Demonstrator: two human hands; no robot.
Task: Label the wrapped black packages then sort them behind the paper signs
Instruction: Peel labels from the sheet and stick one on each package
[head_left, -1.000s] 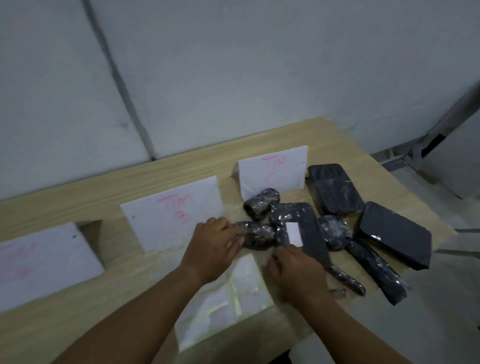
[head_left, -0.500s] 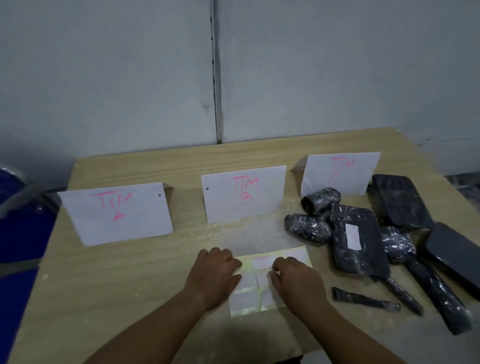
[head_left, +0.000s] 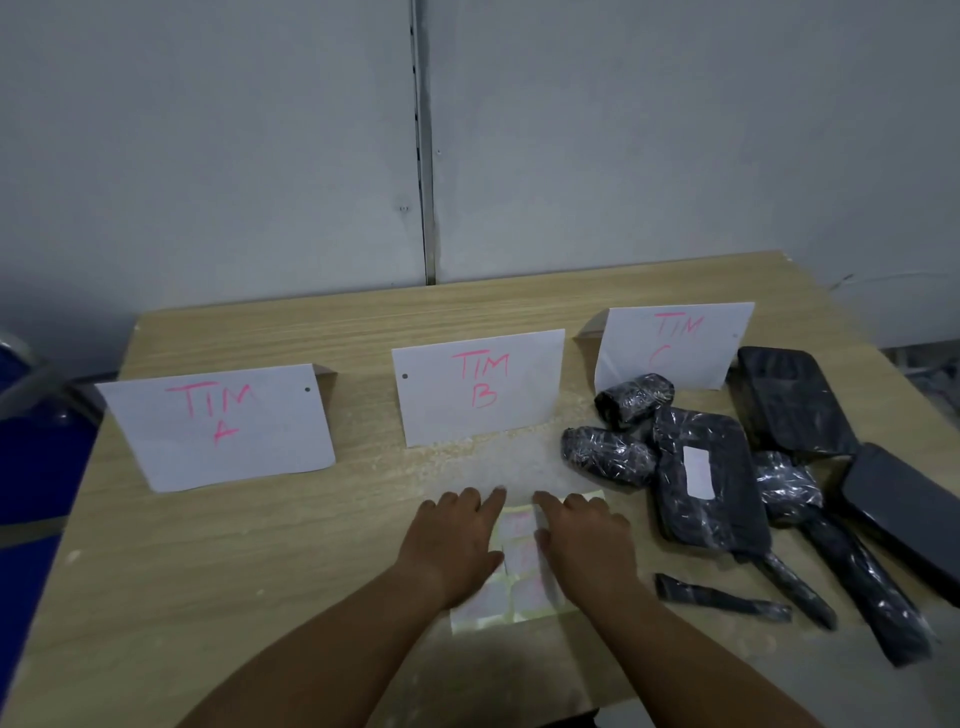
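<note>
A sheet of white labels (head_left: 522, 587) lies at the table's front middle. My left hand (head_left: 452, 540) rests flat on its left side, and my right hand (head_left: 584, 540) lies on its right side, fingers stretched forward. Three folded paper signs stand in a row: TIM A (head_left: 218, 423), TIM B (head_left: 480, 392), TIM C (head_left: 675, 343). Several black wrapped packages lie heaped at the right. One flat package (head_left: 727, 499) carries a white label (head_left: 698, 473). Two rolled packages (head_left: 608, 454) (head_left: 634, 397) lie left of it.
The wooden table (head_left: 260, 545) ends at a grey wall behind the signs. Two long thin black packages (head_left: 878, 587) and a short strip (head_left: 722, 597) lie near the right front edge. Flat black packages (head_left: 795, 400) (head_left: 904, 499) sit at the far right. Blue objects (head_left: 31, 467) stand left of the table.
Both hands left the packages and came to the label sheet, my right hand sliding further forward on it. The view swung left, bringing all three signs into sight.
</note>
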